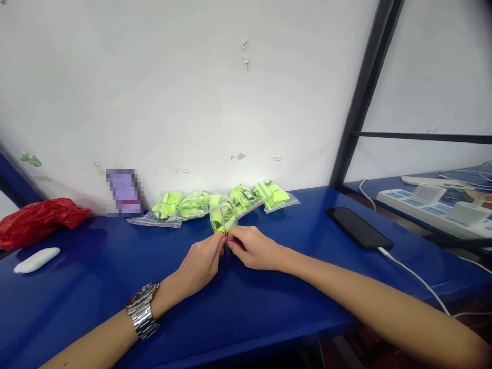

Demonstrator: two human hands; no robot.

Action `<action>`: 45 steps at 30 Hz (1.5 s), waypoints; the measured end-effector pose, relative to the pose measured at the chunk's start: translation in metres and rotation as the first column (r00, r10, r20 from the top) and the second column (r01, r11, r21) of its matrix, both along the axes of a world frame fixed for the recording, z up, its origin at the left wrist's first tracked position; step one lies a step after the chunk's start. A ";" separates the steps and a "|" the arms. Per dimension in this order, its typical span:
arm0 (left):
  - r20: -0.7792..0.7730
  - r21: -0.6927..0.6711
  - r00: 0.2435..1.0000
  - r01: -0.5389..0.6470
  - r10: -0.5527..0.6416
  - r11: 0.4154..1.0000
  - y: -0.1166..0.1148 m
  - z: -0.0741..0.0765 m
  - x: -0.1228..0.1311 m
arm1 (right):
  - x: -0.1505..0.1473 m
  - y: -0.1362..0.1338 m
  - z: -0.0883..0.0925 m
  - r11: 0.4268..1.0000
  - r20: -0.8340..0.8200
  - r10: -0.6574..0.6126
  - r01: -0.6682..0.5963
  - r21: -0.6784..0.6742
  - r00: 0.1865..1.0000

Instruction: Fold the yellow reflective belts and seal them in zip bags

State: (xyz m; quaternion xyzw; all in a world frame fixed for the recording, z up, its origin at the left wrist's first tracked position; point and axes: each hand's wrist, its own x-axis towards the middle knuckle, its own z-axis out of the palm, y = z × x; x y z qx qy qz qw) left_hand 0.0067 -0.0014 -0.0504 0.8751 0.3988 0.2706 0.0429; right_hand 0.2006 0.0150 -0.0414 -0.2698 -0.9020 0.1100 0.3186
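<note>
Both my hands meet at the middle of the blue table, pinching the zip edge of a clear zip bag [224,214]. Inside that bag is a rolled neon-yellow reflective strap with grey bands. My left hand [202,261], with a metal watch [143,310] on its wrist, grips the near edge from the left. From the right, my right hand [255,248] pinches the same edge, thumb and fingers together. Just behind lie several similar packed bags, among them one at the left [168,206], one beside it [194,204] and one at the right [272,195].
On the blue table [184,328], a red plastic bag [42,220] and a white case [37,260] lie left. A blurred-out phone [125,190] leans on the wall. At right are a black phone [359,227] with a white cable, a dark post [365,92] and a power strip [434,210].
</note>
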 end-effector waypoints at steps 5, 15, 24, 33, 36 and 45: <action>-0.022 0.037 1.000 -0.005 0.006 0.999 0.001 -0.002 -0.001 | -0.002 -0.006 0.003 0.998 0.036 -0.067 0.066 0.011 0.997; 0.042 0.322 0.998 -0.067 0.057 0.944 0.005 -0.005 -0.003 | -0.004 -0.001 0.007 0.920 0.140 -0.393 0.386 0.072 0.909; -0.023 0.153 0.998 0.068 -0.065 0.986 0.001 0.002 -0.004 | -0.007 -0.011 0.006 0.963 0.110 -0.264 0.254 0.094 0.958; -0.040 0.430 0.999 0.027 -0.011 0.903 0.003 0.000 -0.001 | -0.013 -0.014 0.012 0.887 0.259 -0.459 0.422 0.188 0.850; 0.022 0.534 0.993 -0.106 0.112 0.839 0.004 0.003 -0.007 | -0.002 -0.003 0.016 0.811 0.172 -0.584 0.561 0.166 0.793; -0.060 0.490 0.997 0.072 -0.049 0.869 0.000 0.010 -0.010 | 0.008 -0.003 0.014 0.865 0.041 -0.501 0.502 -0.003 0.864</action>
